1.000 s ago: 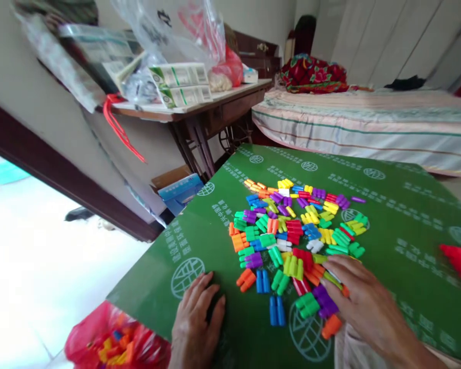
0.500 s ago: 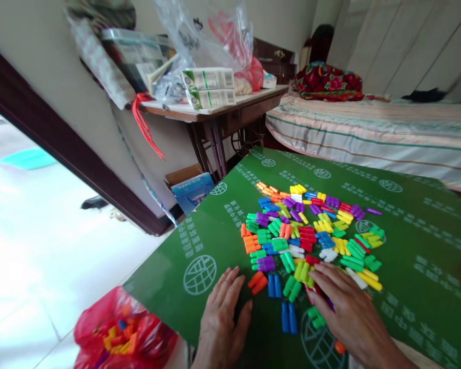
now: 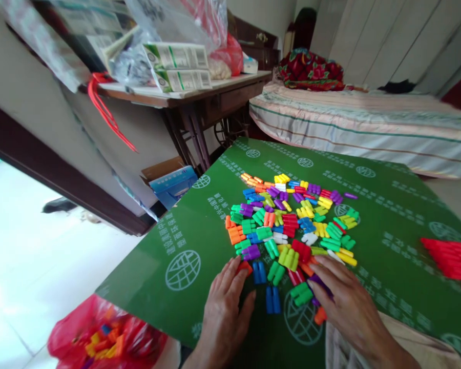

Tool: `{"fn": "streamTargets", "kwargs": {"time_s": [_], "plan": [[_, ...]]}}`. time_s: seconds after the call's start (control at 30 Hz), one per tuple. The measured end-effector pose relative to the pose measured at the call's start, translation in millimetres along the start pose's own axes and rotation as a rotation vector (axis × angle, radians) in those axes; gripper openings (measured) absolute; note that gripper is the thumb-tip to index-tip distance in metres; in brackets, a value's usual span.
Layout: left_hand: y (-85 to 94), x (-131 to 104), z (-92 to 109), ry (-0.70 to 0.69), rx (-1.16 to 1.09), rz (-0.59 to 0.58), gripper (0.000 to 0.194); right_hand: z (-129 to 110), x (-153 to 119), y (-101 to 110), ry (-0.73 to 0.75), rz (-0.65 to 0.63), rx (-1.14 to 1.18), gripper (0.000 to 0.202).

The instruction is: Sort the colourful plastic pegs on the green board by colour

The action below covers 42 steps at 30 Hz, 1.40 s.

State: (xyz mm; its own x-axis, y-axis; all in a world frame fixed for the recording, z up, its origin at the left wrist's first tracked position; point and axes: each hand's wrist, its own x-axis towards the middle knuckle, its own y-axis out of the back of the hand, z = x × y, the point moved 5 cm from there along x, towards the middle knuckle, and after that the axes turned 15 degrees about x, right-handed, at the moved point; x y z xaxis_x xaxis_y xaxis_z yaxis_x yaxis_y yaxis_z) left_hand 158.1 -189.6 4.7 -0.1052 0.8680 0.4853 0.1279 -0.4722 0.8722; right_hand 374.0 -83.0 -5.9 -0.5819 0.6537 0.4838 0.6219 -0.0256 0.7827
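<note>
Many-coloured plastic toy building pieces lie in a loose pile on a green board printed with white globes and writing. My left hand rests palm down at the pile's near left, fingers stretched and thumb apart, fingertips at an orange piece. Just right of it lie two blue pieces, one of them a double blue piece. My right hand reaches over the pile's near right edge with fingers apart, partly covering a purple piece. A green piece and a small orange piece lie beside its thumb.
A group of red pieces lies on the board's right. Below the left edge sits a red plastic bag with more pieces. A wooden table holding boxes and bags stands behind, beside a bed.
The view has swung right, bringing the red group into sight. My left hand has moved to the orange piece. My right hand has shifted slightly, uncovering orange and green pieces.
</note>
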Motion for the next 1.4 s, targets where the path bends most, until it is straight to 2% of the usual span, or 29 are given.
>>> {"fn": "streamTargets", "kwargs": {"time_s": [0.23,0.4,0.53,0.73,0.97,1.2,1.4], "plan": [[-3.4,-1.7,0.8,-0.029,-0.006,0.031,0.036,19.6,-9.0,3.8,-0.127,0.028,0.048,0.031],[-5.1,-3.3,1.0,-0.037,-0.055,0.014,0.039,32.3,-8.6,20.6,-0.141,0.054,0.052,0.030],[-3.4,-7.7,1.5,-0.009,-0.093,-0.015,0.042,26.3,-9.1,37.8,-0.156,0.056,0.053,0.028],[3.6,-22.1,5.3,-0.006,-0.088,-0.002,0.040,12.3,-21.0,46.5,-0.217,0.000,0.106,0.025],[0.2,-37.4,3.8,-0.052,-0.092,0.019,0.040,40.2,-40.6,56.5,-0.385,0.039,-0.007,0.031],[-1.4,-39.1,6.3,-0.070,-0.094,0.020,0.039,34.9,-33.6,43.4,-0.406,-0.078,0.062,0.030],[0.4,-38.3,7.7,-0.071,-0.085,0.027,0.036,29.1,-27.7,35.4,-0.357,-0.065,0.123,0.028]]}}
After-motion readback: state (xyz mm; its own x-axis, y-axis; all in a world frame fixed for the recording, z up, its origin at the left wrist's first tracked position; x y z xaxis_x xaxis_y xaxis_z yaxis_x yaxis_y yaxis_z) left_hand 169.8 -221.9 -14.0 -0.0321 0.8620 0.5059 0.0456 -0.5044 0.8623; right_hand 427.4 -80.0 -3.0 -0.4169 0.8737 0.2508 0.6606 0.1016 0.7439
